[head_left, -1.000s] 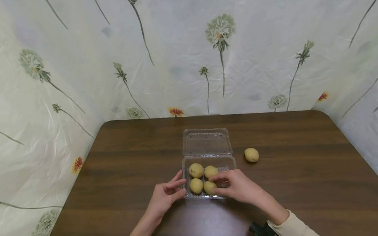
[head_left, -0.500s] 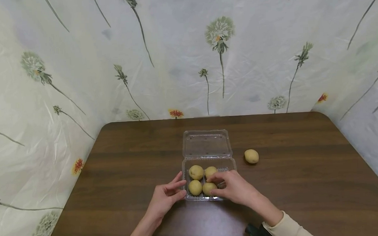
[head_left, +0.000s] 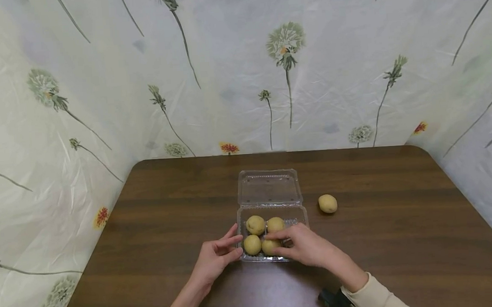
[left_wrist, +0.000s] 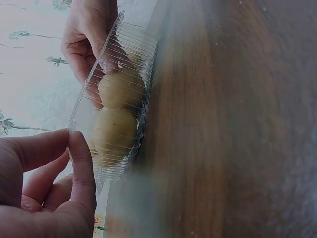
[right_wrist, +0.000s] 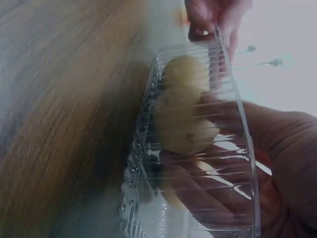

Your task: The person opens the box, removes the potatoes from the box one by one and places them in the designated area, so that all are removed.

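Note:
A clear plastic clamshell container [head_left: 293, 211] sits on the table with its lid [head_left: 269, 187] folded back. Several small yellow potatoes lie in its tray: the back-left potato [head_left: 255, 224], the back-right potato [head_left: 275, 224], the front-left potato [head_left: 252, 244] and the front-right potato [head_left: 270, 247]. My right hand [head_left: 308, 247] reaches over the right rim and grips the front-right potato, which touches the front-left one in the left wrist view. At the left rim, my left hand [head_left: 213, 259] pinches the container's edge between thumb and finger [left_wrist: 81, 168].
One loose potato [head_left: 327, 204] lies on the brown wooden table [head_left: 385, 210], right of the container. Behind the table hangs a pale floral sheet [head_left: 232, 70]. A dark wrist device [head_left: 337, 301] is worn near the right sleeve.
My right hand has moved slightly left with the front-right potato. The front-left potato has shifted left toward the container wall. My left hand stays at the rim.

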Available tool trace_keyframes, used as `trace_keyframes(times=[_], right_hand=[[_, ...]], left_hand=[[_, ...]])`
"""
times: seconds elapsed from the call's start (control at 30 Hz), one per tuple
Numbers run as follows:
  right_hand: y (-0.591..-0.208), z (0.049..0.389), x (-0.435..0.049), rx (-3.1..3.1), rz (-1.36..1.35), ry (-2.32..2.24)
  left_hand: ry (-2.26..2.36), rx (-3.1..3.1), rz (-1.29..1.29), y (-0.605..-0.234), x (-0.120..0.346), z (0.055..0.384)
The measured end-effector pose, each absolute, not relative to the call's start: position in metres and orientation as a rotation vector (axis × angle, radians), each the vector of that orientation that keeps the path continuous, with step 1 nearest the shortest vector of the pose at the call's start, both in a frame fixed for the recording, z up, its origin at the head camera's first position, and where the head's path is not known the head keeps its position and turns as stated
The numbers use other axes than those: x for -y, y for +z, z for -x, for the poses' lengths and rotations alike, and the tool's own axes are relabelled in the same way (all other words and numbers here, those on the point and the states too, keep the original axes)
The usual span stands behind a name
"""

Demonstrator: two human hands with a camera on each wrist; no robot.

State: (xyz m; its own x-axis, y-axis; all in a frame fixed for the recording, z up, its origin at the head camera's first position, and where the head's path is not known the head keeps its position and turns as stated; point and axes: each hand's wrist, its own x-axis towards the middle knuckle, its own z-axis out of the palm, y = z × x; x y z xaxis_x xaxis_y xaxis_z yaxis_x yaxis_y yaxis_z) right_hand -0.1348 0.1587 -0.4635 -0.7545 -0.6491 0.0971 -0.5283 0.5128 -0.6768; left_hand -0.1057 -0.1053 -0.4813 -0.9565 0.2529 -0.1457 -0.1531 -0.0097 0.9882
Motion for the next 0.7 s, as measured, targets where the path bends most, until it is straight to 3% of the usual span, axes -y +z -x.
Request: trace_keyframes(times=[0.7], right_hand=[[-0.4704, 0.1365, -0.16, -2.505, 1.008, -1.297]], left_hand=[[2.054, -1.976, -0.098, -0.4813, 0.106, 0.1053]])
